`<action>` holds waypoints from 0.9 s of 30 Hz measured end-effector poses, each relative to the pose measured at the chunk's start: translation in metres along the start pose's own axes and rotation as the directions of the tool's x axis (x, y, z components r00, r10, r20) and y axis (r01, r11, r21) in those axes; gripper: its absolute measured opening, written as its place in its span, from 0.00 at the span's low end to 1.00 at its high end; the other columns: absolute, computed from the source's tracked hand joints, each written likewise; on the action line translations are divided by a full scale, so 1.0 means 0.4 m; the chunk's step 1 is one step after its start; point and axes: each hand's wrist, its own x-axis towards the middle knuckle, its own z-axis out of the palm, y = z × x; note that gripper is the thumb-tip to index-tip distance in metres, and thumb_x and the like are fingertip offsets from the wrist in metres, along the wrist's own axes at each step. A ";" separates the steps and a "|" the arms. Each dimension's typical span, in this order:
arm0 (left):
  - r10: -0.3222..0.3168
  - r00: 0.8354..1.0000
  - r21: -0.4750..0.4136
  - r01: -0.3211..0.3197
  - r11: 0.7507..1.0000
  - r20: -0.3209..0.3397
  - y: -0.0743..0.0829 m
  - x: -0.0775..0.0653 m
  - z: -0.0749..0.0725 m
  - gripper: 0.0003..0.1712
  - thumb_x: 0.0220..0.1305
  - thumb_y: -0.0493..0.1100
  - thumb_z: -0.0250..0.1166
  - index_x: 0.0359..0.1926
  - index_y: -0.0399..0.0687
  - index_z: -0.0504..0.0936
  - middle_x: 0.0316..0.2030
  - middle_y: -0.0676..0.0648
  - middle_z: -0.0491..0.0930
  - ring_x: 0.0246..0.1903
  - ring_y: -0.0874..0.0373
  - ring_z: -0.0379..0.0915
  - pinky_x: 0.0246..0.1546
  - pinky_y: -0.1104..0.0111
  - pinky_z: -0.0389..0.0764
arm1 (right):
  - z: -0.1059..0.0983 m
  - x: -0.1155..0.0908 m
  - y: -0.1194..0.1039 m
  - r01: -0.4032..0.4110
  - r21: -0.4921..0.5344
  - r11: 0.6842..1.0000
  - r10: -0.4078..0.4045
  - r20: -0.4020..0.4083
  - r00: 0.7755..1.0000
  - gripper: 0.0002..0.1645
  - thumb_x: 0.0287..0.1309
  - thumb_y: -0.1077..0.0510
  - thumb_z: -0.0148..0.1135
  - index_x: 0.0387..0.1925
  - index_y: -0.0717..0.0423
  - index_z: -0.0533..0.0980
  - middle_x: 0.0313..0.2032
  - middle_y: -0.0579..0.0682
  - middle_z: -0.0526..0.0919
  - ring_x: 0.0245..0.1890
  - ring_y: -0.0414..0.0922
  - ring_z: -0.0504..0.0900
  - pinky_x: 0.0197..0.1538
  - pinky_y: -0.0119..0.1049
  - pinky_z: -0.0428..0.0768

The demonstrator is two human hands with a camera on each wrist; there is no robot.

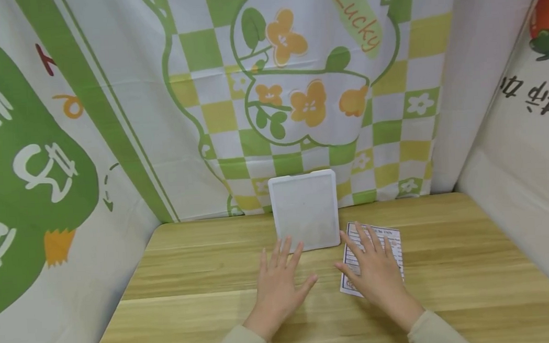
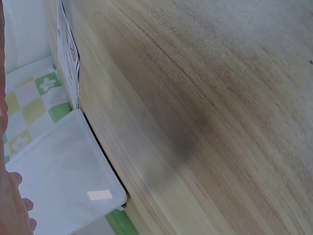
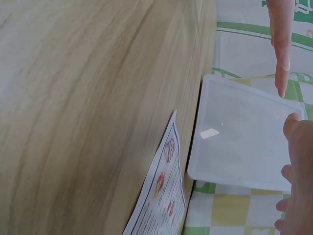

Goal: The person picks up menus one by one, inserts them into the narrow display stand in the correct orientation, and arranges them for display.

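My left hand (image 1: 278, 288) is held over the table in front of a white rectangular frame with a pale panel (image 1: 305, 211), its fingers spread and holding nothing. That frame stands upright at the back of the table, against the curtain. To the right, my right hand (image 1: 377, 270) spreads its fingers above a printed sheet like a menu (image 1: 351, 264), hiding much of it. In the right wrist view the sheet (image 3: 161, 191) shows small food pictures and a slightly raised corner. Part of my left hand (image 3: 282, 44) also shows there, at the top right.
The wood-grain table (image 1: 192, 286) reaches back to a green-and-yellow checked curtain (image 1: 219, 117) with flowers and the word Lucky. Printed cloth walls stand at the left (image 1: 123, 97) and at the right (image 1: 516, 188).
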 end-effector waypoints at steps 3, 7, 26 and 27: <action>0.010 1.000 -0.011 -0.010 1.000 0.013 0.010 0.009 0.007 0.45 0.67 0.73 0.49 0.77 0.59 0.56 0.77 0.45 0.48 0.76 0.46 0.39 0.71 0.43 0.39 | -0.008 -0.009 0.011 -0.013 0.022 1.000 0.013 0.002 1.000 0.42 0.64 0.32 0.57 0.74 0.42 0.62 0.77 0.56 0.49 0.75 0.59 0.45 0.70 0.66 0.43; 0.044 0.999 0.000 -0.044 0.999 0.027 0.024 0.019 0.014 0.45 0.66 0.74 0.48 0.77 0.60 0.55 0.77 0.46 0.49 0.76 0.46 0.40 0.71 0.44 0.41 | -0.014 -0.019 0.027 -0.021 0.033 0.999 0.021 0.001 1.000 0.42 0.63 0.34 0.59 0.74 0.43 0.62 0.77 0.56 0.48 0.75 0.60 0.44 0.71 0.66 0.42; 0.181 0.982 -0.015 -0.181 0.983 0.049 0.072 0.081 0.057 0.42 0.67 0.71 0.51 0.76 0.62 0.57 0.76 0.48 0.53 0.75 0.48 0.46 0.70 0.45 0.53 | -0.031 -0.070 0.109 0.007 0.016 1.000 -0.006 -0.064 0.998 0.41 0.66 0.37 0.58 0.74 0.44 0.60 0.77 0.57 0.47 0.74 0.62 0.47 0.71 0.63 0.46; 0.192 0.980 -0.017 -0.191 0.981 0.050 0.073 0.083 0.060 0.42 0.67 0.71 0.52 0.76 0.63 0.57 0.76 0.48 0.53 0.74 0.48 0.47 0.69 0.45 0.54 | -0.031 -0.074 0.114 0.012 0.016 1.000 -0.011 -0.067 0.998 0.41 0.65 0.37 0.58 0.75 0.44 0.59 0.77 0.57 0.47 0.74 0.62 0.47 0.71 0.63 0.46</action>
